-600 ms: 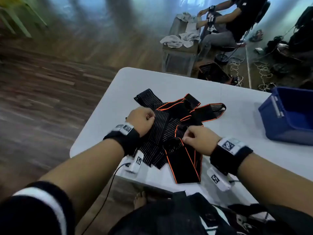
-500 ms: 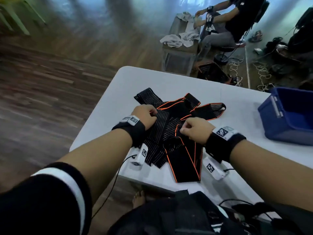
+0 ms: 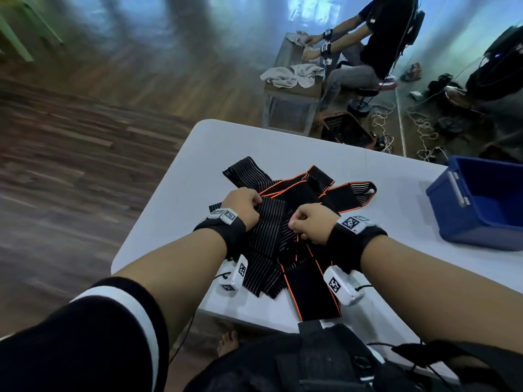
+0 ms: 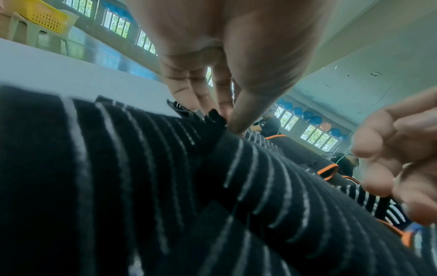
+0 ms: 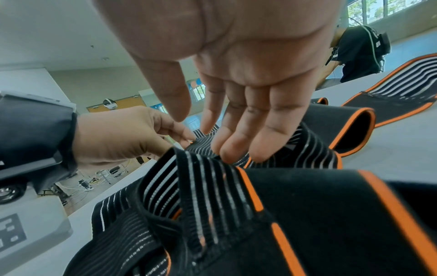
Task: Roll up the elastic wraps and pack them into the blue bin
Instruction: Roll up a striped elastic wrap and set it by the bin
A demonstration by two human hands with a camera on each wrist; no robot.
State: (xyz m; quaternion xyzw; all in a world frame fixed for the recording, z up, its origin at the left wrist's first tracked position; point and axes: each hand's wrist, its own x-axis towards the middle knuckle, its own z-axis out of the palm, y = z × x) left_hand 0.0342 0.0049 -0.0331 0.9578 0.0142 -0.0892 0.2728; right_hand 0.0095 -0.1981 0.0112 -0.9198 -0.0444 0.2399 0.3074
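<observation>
A pile of elastic wraps lies on the white table (image 3: 198, 165). On top is a black wrap with white stripes (image 3: 268, 230) (image 4: 141, 186) (image 5: 205, 186), and black wraps with orange edges (image 3: 311, 290) (image 5: 331, 205) run under and beside it. My left hand (image 3: 256, 200) (image 4: 227, 121) pinches the far edge of the striped wrap between thumb and fingers. My right hand (image 3: 294, 223) (image 5: 236, 153) is just to its right, fingers bent down with their tips on a raised fold of the striped wrap and the thumb apart. The blue bin (image 3: 447, 205) stands at the table's right.
The table's left edge and near corner are close to the pile. Beyond the table, at the back right, a seated person (image 3: 376, 43) works at a small table with towels (image 3: 288, 75). A black basket (image 3: 345, 128) and loose cables (image 3: 424, 131) lie on the floor.
Both hands have shifted a little farther over the pile and closer together. The left hand stays on the striped wrap's edge, and the wraps have barely moved.
</observation>
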